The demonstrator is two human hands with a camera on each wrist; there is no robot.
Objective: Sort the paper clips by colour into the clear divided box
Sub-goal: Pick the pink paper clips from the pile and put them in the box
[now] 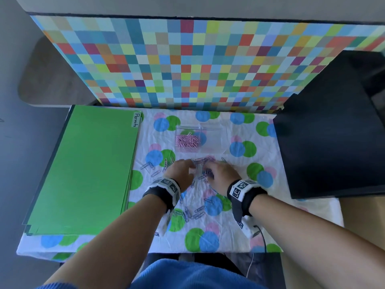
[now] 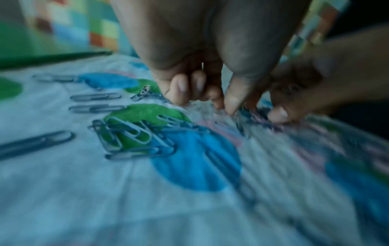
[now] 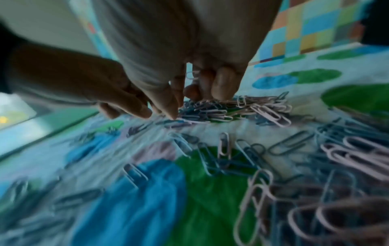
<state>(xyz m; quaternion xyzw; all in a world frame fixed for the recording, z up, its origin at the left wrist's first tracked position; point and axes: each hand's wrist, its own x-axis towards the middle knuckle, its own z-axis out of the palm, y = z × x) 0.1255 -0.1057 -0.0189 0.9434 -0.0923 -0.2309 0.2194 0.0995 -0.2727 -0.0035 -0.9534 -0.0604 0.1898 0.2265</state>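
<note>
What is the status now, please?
Left hand and right hand down in mixed pink and blue paper clips. Clear divided box: pink clips left, right compartment empty. Nothing in the way.

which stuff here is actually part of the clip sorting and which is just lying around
Part of the job:
clear divided box, pink clips in its left compartment
pink clips and blue clips loose on the cloth
left hand, right hand

Just lying about:
green folder labelled Permits
black box
</note>
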